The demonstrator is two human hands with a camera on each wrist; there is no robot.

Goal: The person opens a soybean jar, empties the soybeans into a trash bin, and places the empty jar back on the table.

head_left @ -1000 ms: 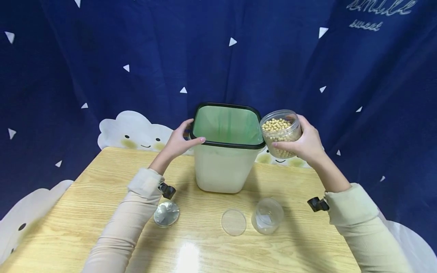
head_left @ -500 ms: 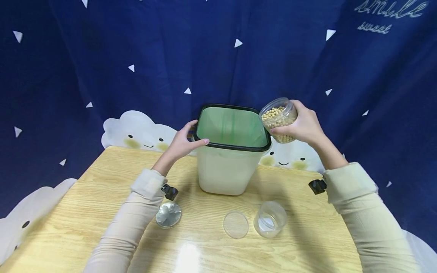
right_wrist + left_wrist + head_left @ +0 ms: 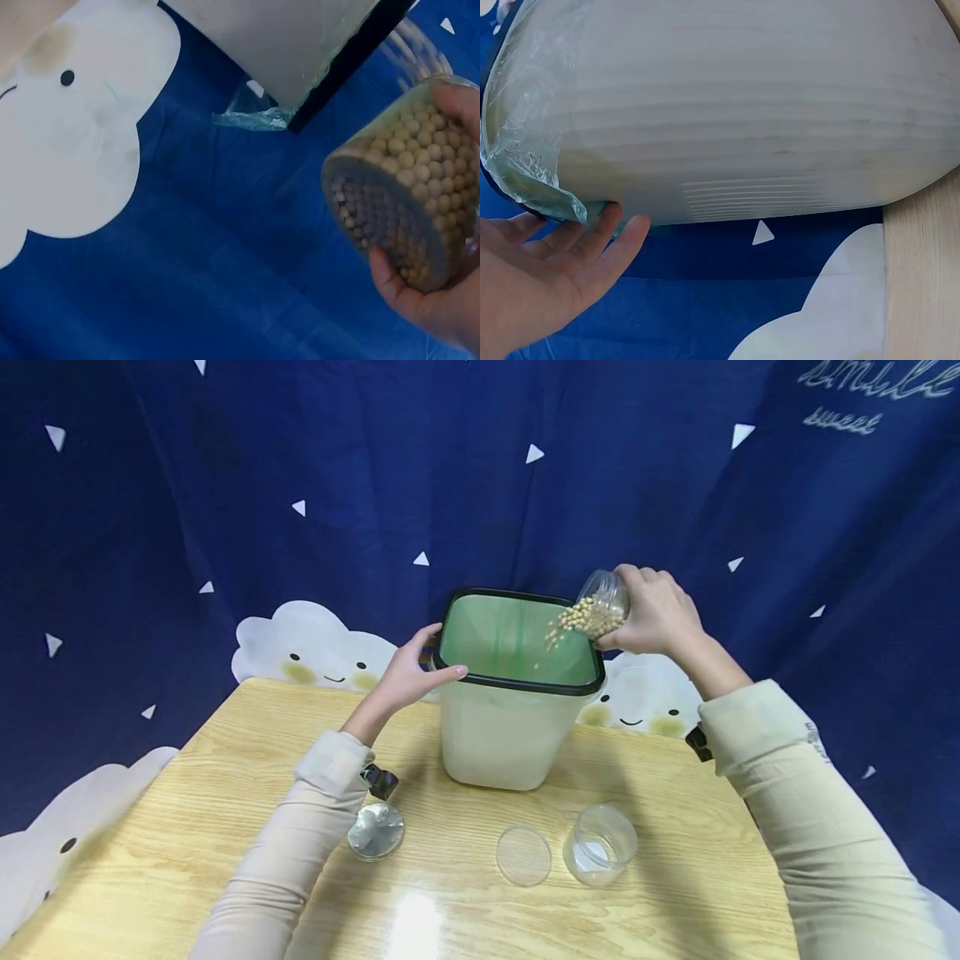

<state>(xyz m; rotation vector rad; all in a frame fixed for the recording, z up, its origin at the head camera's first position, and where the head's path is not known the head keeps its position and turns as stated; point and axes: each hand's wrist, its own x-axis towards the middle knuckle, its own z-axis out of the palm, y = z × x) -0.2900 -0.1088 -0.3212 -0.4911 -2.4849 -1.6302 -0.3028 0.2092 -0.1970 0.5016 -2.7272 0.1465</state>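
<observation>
My right hand (image 3: pixel 657 610) grips a clear plastic jar (image 3: pixel 604 600) tilted on its side above the bin's right rim. Small round yellow beads, perhaps dried beans (image 3: pixel 576 617), spill from its mouth into the bin; many still fill the jar (image 3: pixel 409 180) in the right wrist view. A white trash bin (image 3: pixel 495 735) with a black rim and a green plastic liner (image 3: pixel 495 635) stands upright on the table. My left hand (image 3: pixel 411 675) holds the bin's left corner, thumb on the rim and fingers along the outside. The bin's bottom inside is hidden.
On the wooden table (image 3: pixel 277 777), a second clear jar (image 3: pixel 600 845) with a white piece inside stands at front right. Beside it lies a clear round lid (image 3: pixel 523 856). A silvery round lid (image 3: pixel 376 832) lies near the left sleeve. A blue curtain (image 3: pixel 360 460) hangs behind.
My right hand has raised the jar, moved it left over the bin and tipped it; beads now fall out. My left hand keeps its hold on the bin.
</observation>
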